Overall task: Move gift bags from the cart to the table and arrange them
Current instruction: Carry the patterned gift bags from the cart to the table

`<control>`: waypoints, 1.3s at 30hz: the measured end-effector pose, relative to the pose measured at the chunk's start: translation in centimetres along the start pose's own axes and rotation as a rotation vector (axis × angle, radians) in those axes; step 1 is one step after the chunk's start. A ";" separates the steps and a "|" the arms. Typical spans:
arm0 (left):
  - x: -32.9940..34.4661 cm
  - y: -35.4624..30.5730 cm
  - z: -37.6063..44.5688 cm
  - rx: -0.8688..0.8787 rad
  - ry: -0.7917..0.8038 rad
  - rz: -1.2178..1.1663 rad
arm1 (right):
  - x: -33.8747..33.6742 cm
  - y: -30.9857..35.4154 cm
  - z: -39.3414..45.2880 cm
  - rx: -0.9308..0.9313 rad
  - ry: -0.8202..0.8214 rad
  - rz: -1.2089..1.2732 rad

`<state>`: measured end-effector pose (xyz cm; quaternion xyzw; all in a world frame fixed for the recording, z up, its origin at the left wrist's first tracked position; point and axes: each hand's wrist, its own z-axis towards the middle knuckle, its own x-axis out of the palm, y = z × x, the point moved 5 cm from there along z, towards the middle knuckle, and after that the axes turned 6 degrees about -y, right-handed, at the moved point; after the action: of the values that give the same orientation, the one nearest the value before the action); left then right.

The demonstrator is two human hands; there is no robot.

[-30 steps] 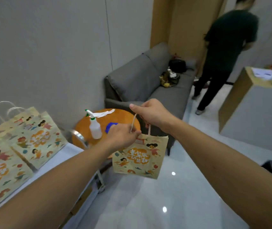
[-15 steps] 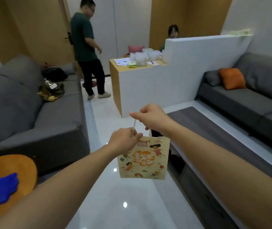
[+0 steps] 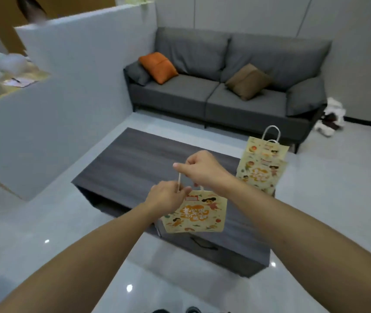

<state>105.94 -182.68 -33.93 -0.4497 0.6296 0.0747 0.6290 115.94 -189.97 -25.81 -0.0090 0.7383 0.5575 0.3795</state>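
A: How much is done?
B: 2 gift bags (image 3: 261,168) are stood on the tabletop (image 3: 135,163).
A: And the third bag (image 3: 195,214)?
B: Its handles are pinched by the left hand (image 3: 165,196) and right hand (image 3: 199,169), above the tabletop; placement remains.

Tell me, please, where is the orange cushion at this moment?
In the head view the orange cushion leans at the left end of the grey sofa, against a grey pillow, beyond the dark coffee table.

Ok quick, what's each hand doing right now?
Left hand: pinches a handle of the gift bag.
Right hand: pinches the bag's other handle, held higher.
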 end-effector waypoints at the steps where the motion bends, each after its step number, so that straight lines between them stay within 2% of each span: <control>1: 0.7 -1.3 1.8 0.043 0.016 0.018 | -1.4 -1.1 0.5 0.031 -0.040 0.004; 8: 5.1 -8.8 11.9 0.294 0.174 0.068 | -9.0 -7.3 4.3 0.246 -0.282 0.016; 14: 9.5 -12.8 16.8 0.443 0.296 0.114 | -12.7 -12.7 6.3 0.431 -0.438 -0.020; 21: 14.3 -16.5 20.6 0.511 0.333 0.195 | -15.6 -19.4 8.5 0.534 -0.453 0.007; 28: 19.1 -19.4 25.9 0.444 0.407 0.223 | -18.5 -26.0 12.7 0.518 -0.354 -0.050; 33: 22.6 -21.2 28.9 0.394 0.421 0.235 | -19.4 -31.5 14.7 0.596 -0.310 0.017; 39: 26.4 -21.6 32.4 0.327 0.334 0.271 | -19.6 -36.1 16.9 0.637 -0.269 0.068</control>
<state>148.91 -186.38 -52.83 -0.2597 0.7829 -0.0196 0.5650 154.96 -197.63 -45.57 0.2084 0.8184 0.3076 0.4384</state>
